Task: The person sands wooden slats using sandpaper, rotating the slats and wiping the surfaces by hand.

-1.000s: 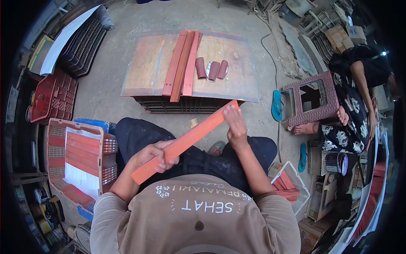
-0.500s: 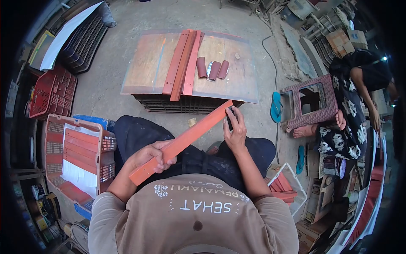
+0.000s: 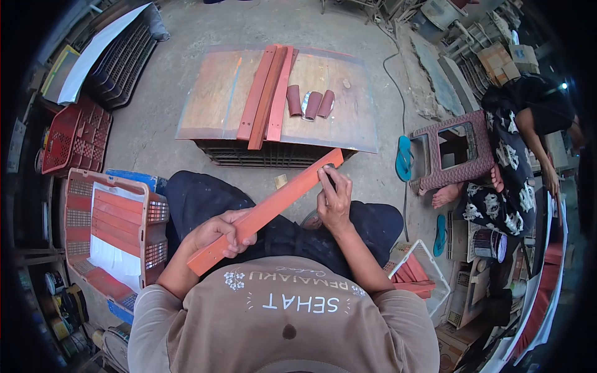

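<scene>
A red-painted wooden slat (image 3: 283,199) lies diagonally across my lap, its far end up and to the right. My left hand (image 3: 222,235) is wrapped round the slat close to its near end, which has small holes. Near the far end, my right hand (image 3: 336,204) is closed on a small dark pad (image 3: 331,166) pressed to the slat's right edge; fingers partly hide the pad. In front, several red slats (image 3: 267,93) lie on a wooden board (image 3: 208,99), beside three curled reddish-brown sheets (image 3: 312,104) that look like sandpaper.
At left stands an orange crate (image 3: 76,208) holding red slats on white paper; a red crate (image 3: 65,140) is behind it. A white basket (image 3: 443,289) of red pieces sits at right. Further right are a stool (image 3: 423,149), teal sandals (image 3: 404,158) and another person (image 3: 510,186).
My right hand has moved a little down and left along the slat with the dark pad. The left hand keeps its hold on the slat, which has barely shifted.
</scene>
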Available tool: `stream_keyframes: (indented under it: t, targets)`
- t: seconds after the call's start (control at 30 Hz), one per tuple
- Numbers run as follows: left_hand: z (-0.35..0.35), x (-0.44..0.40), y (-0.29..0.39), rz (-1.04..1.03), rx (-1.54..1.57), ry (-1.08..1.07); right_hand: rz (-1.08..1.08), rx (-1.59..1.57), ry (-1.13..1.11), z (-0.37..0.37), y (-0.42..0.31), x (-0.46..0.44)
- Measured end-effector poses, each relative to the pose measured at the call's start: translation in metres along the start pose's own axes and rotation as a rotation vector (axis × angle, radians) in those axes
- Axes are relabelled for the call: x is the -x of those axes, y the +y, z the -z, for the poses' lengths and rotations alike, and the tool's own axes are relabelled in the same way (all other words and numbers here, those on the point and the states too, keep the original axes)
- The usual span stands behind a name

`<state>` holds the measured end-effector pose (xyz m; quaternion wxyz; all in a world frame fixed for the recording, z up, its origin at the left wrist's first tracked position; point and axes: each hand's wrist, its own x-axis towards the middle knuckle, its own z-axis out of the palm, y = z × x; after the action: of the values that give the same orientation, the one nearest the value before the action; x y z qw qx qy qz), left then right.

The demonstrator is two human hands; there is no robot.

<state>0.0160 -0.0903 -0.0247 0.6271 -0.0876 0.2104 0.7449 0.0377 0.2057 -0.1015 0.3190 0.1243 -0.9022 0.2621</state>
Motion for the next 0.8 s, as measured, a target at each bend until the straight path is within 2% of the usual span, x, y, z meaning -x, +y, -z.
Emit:
stream_keyframes:
  t: [0.13,0.27,0.4,0.53,0.67,0.8]
  targets:
    - [-0.001,-0.001,-0.002,0.011,-0.031,0.043,-0.124,0.069,0.023,-0.002,0.018,-0.002]
    - [-0.001,-0.001,-0.002,0.015,-0.014,0.015,-0.003,-0.002,0.027,-0.001,0.0,0.0]
    - [0.0,-0.003,-0.007,0.019,-0.034,0.034,-0.19,0.1,0.059,-0.007,0.026,-0.008]
    - [-0.002,-0.002,-0.008,0.003,0.01,0.014,-0.067,0.037,0.022,-0.004,0.006,-0.003]
    - [0.003,-0.004,-0.011,0.007,-0.038,0.032,-0.2,0.087,0.04,-0.011,0.028,-0.003]
    - [0.0,-0.003,-0.011,-0.023,-0.065,0.055,-0.099,0.037,0.026,-0.006,0.011,-0.006]
